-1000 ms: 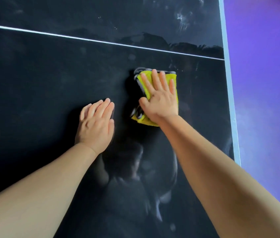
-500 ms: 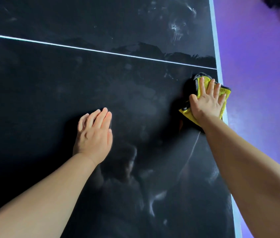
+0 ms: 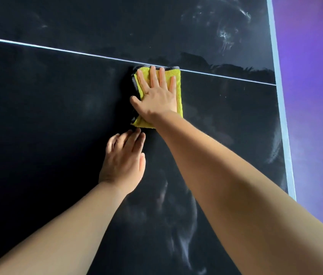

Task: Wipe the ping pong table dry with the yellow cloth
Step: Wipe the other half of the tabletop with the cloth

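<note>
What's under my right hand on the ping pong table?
The folded yellow cloth, pressed flat by the right hand, its far edge at the white line. The table beneath it is covered, so any wetness there cannot be seen.

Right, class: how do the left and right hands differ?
The right hand presses the yellow cloth; the left hand rests on bare table. The right hand's fingers are spread, the left hand's lie together. The right hand is by the white line; the left hand nearer the camera. Both lie palm down.
</note>
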